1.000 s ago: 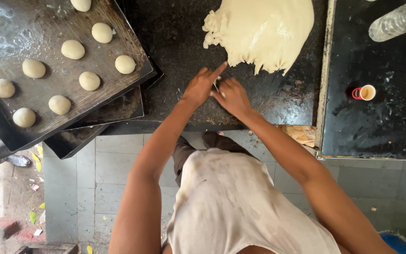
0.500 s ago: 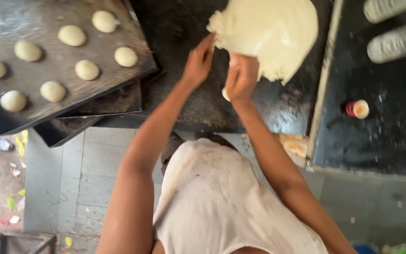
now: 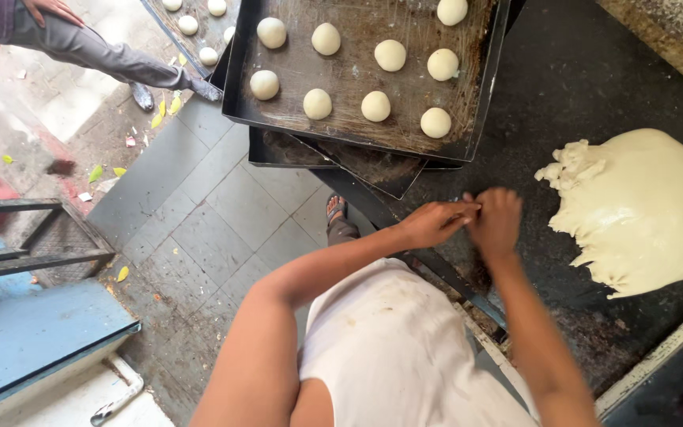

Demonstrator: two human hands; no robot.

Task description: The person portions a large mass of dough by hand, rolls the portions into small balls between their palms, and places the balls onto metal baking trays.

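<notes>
I see a white sleeveless vest (image 3: 393,348), loose over the torso, with a few faint brownish smudges on the front. Both arms are bare from shoulder to wrist: no sleeves, watch or bands. The left hand (image 3: 434,222) and right hand (image 3: 497,221) wear no gloves or rings. One foot below wears a dark sandal (image 3: 336,209).

The left hand (image 3: 435,223) and right hand (image 3: 496,221) meet over the dark worktop (image 3: 563,95), fingertips pressed together; what they pinch between them is hidden. To the right of the hands, apart from them, lies the big mass of pale dough (image 3: 642,209), flat and smooth on top, its near edge torn and ragged. Beyond the hands, a dark tray (image 3: 357,126) carries round dough balls (image 3: 375,106) in loose rows, none touching.
</notes>
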